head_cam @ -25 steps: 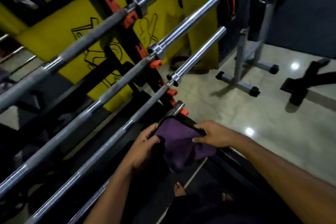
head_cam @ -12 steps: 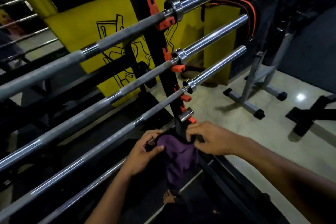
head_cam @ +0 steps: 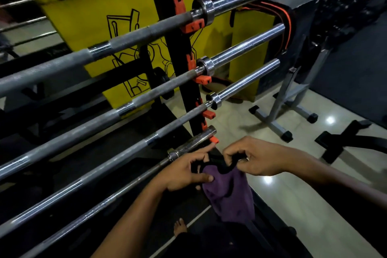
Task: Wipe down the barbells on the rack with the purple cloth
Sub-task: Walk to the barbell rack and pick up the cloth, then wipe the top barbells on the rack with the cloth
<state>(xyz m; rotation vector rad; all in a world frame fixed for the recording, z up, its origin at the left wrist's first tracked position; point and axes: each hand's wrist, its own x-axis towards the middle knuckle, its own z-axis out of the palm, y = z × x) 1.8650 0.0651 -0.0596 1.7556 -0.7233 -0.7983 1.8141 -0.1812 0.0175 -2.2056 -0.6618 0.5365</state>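
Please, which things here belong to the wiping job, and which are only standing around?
For the job: purple cloth, held by left hand and right hand; barbells; rack.

Standing around: grey metal stand; orange-edged belt; yellow wall panel.

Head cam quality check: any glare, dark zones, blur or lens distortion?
Head view: dim overall, floor under the rack nearly black; bright glare spots on the tiled floor; wide-angle bowing of the barbells; slight blur at the left edge; both hands and the purple cloth stay sharp.
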